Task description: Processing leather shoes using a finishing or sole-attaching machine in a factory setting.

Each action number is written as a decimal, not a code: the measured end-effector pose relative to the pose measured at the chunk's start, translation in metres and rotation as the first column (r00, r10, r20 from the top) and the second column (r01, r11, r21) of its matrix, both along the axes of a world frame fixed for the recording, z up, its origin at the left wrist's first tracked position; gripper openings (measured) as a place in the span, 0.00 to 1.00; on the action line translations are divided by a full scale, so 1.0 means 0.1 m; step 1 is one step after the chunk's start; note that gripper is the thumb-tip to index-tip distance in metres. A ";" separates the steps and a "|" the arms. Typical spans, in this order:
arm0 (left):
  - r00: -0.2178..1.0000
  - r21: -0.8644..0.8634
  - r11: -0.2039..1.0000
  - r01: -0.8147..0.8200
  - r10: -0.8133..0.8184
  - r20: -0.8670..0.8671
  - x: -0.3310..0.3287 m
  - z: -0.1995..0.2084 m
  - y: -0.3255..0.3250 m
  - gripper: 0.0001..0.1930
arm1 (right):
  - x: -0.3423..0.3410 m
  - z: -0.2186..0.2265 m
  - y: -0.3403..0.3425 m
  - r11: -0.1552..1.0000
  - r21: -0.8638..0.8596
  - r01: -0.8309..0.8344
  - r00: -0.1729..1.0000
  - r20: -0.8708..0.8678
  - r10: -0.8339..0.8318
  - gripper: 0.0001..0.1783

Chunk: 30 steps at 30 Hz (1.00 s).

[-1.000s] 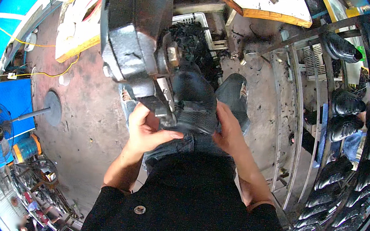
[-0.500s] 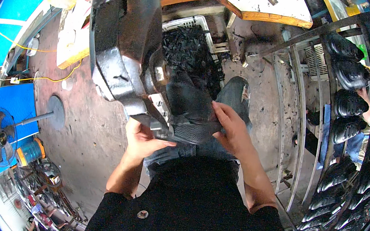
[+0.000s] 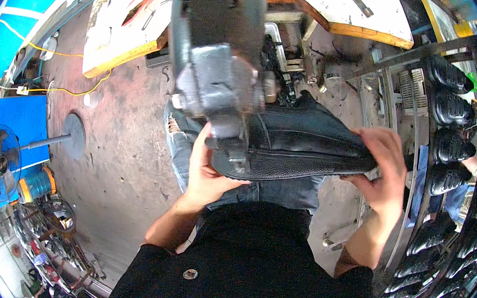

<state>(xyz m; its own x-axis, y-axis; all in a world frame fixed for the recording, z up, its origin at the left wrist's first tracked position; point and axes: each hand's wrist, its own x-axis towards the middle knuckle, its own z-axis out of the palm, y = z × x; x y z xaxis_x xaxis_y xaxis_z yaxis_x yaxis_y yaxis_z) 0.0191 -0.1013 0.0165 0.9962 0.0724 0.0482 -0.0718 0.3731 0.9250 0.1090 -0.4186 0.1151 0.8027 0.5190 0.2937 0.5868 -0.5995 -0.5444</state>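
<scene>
A black leather shoe upper (image 3: 303,157) with stitched seams and a grained lower band lies crosswise above my lap. My left hand (image 3: 206,172) holds its left end close under the machine head, thumb along the near edge; some fingers are hidden. At the other end, my right hand (image 3: 380,169) grips the tapered tip between thumb and fingers. A dark machine head (image 3: 217,81) with worn metal parts hangs over the left part of the upper. Its lower metal tip (image 3: 240,160) is in front of the leather; whether they touch I cannot tell.
A rack of black shoes (image 3: 454,110) stands close on the right. White worktables with wooden edges (image 3: 371,35) stand ahead. Behind the machine, a pale crate (image 3: 274,31) with black scraps is partly hidden. A floor fan (image 3: 1,161) and a yellow cable (image 3: 67,87) are on the left.
My right hand has moved right with its end of the upper, which now lies stretched out sideways. The view has shifted, and the machine head appears further right.
</scene>
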 end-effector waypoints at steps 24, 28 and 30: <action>0.617 0.106 0.622 0.776 -0.714 -0.331 0.17 -0.37 -0.76 0.27 | -2.48 0.50 -1.60 -0.058 -0.099 0.993 0.011 0.590 -0.808 0.28; 0.630 0.055 0.651 0.757 -0.705 -0.325 0.06 -0.33 -0.70 0.26 | -2.18 -0.61 -2.53 -0.063 -0.171 0.983 0.066 0.655 -0.753 0.36; 0.631 0.097 0.641 0.761 -0.697 -0.341 0.01 -0.30 -0.59 0.26 | -2.11 -0.90 -2.69 -0.007 -0.284 0.959 0.177 0.617 -0.767 0.47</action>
<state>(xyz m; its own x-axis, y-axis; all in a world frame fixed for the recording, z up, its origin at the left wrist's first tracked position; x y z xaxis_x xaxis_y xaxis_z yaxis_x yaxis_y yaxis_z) 0.0200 -0.1608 -0.0139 0.6905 -0.6635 -0.2880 0.3787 -0.0076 0.9255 -0.1019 -0.6876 0.0247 0.7052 -0.4308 0.5632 -0.5916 -0.7953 0.1324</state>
